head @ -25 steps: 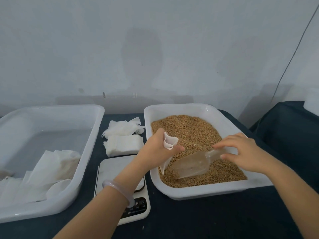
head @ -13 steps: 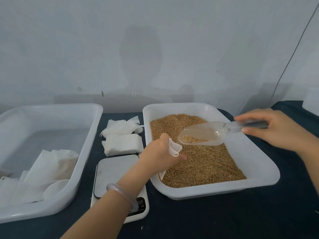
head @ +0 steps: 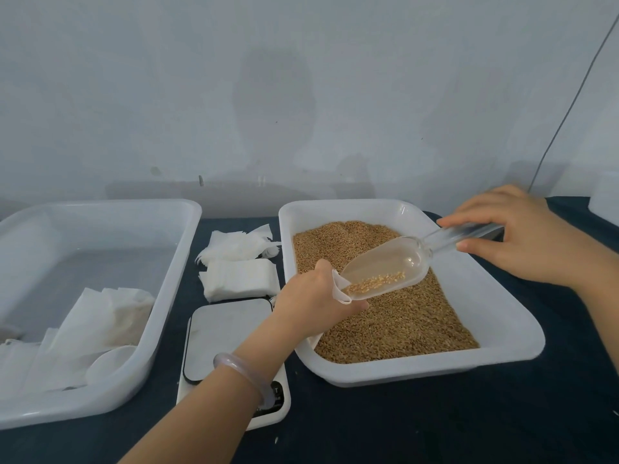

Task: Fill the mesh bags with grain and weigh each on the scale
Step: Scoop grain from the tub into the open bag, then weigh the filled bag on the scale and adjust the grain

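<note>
White mesh forms the small bag [head: 339, 289], which is held above the near left part of the grain tray [head: 418, 371]. Its mouth is kept open by the curled fingers and thumb of the left hand [head: 311, 298], and most of its body is hidden behind that hand. A clear plastic scoop [head: 388, 266] is tilted down toward that mouth, its lip at or just inside the rim, and a thin line of kernels [head: 375, 283] is gathered at its lower end. The scoop's handle is clamped between the thumb and fingers of the right hand [head: 522, 236]. Loose grain [head: 402, 326] is spread across the tray beneath. A white scale [head: 227, 333] is set just left of the tray, under the left forearm, with nothing on its platform. Empty bags [head: 239, 279] are stacked behind it, and a larger tub [head: 174, 283] further left holds more white bags. Spillage is judged the chief risk: the mouth is narrower than the scoop, so a quick tilt or a slackened pinch could send kernels past the rim. Most would be caught by the tray, but some could be scattered onto the dark cloth [head: 402, 426] or the scale. A short fill is also likely from so small a load. No brand can be read, and the marks on the scale's dark panel are too small and partly covered by the wrist.
</note>
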The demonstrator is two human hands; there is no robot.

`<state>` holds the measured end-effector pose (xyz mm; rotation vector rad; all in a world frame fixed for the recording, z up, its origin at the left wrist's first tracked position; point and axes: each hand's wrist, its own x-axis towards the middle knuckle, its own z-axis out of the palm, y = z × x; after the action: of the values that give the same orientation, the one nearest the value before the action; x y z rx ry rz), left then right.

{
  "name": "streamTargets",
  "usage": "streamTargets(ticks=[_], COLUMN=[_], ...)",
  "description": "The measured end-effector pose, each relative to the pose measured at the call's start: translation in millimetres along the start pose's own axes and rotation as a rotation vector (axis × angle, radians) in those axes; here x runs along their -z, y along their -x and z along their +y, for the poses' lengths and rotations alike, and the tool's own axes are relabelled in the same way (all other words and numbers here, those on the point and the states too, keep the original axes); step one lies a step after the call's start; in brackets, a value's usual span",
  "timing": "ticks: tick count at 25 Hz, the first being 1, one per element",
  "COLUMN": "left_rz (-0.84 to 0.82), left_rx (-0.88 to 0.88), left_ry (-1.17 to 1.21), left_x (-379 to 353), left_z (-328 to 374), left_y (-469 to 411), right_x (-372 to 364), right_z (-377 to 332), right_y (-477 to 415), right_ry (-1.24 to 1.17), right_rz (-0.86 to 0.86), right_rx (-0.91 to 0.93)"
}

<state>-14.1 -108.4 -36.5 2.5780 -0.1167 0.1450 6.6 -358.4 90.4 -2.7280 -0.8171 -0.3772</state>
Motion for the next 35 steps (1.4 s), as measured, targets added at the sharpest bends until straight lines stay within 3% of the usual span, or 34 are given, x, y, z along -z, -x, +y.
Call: streamTargets(ticks=[15,21,24,29,33,35], left_rz=[0.022,0.021,0.029,0.015,0.066,0.086], left_rx=[-0.04,-0.093,-0.106,-0.062,-0.103,-0.168], left_ry=[-0.105,0.043,0.096,0.364,0.431,0.42], left_x=[-4,1,4,11,22,30], left_z=[1,-1,-2,-5,-4,-1], left_y=[1,4,4,5,6,6], right_x=[-5,-36,-53,-85,-95,-100], right_z=[-1,19,31,29,20,14], right_y=[2,26,39,35,29,22], right_ry=[0.023,-0.202,-0.289,-0.002,-0.086,-0.052], right_rz=[-0.006,-0.142,-0.127,-0.208,-0.34,-0.313], right_rx=[-0.013,-0.173,-0.273,-0.343,-0.376,-0.333])
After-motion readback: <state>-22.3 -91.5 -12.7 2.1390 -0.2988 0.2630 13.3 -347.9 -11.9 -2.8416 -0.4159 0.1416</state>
